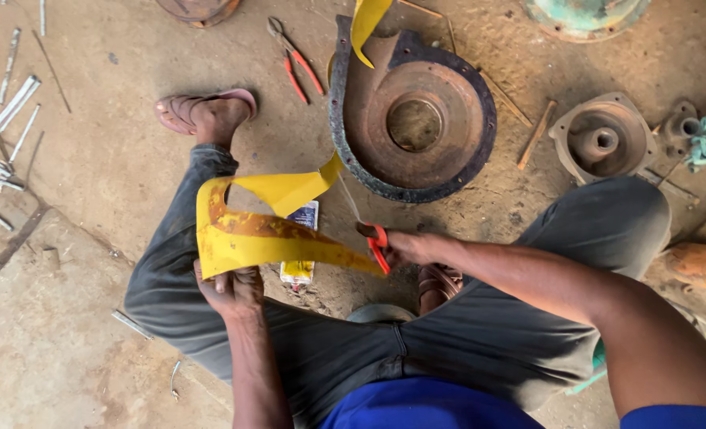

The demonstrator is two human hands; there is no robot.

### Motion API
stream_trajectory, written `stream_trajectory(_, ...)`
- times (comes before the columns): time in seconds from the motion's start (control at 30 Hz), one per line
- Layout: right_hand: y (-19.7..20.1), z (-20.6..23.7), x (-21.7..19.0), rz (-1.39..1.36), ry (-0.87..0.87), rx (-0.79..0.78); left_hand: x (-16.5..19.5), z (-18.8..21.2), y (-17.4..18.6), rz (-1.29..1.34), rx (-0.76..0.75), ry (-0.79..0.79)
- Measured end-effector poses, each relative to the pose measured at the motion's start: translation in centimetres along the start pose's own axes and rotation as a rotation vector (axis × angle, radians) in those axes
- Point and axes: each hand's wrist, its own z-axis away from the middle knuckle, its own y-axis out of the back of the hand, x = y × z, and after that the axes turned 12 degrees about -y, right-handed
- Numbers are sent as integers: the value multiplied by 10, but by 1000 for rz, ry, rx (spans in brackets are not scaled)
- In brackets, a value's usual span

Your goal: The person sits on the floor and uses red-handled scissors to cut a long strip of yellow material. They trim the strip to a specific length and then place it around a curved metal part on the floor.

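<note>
Low centre: left hand pinching yellow sheet at its bottom edge, right hand closed on red-handled snips biting its right end; best held taut, cutting in short bites; beyond, rusty housing, pliers.

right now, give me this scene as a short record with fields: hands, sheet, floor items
left hand: left hand grips the lower edge of the yellow sheet
right hand: right hand holds red-handled scissors, blades at the sheet's right end
sheet: curved, rust-stained, a cut strip curling upward
ahead on floor: rusty round pump casing with dark gasket rim
pliers: red-handled pliers lie left of the casing
between the legs: small tube on the concrete floor
far left: metal strips
</note>
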Motion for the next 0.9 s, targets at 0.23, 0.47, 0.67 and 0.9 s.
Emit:
stream_trajectory(0.23,-17,47,-29,-406,417,-116,8,-10,3,-8,27,-71)
stream_trajectory(0.47,-17,112,-40,-635,609,41,34,-4,11,-33,-35,131)
stream_trajectory(0.67,-50,154,-16,-624,778,222,-21,7,-7,-449,47,-362)
stream_trajectory(0.9,-64,155,-19,-575,1064,364,-138,53,-25,-373,88,-26)
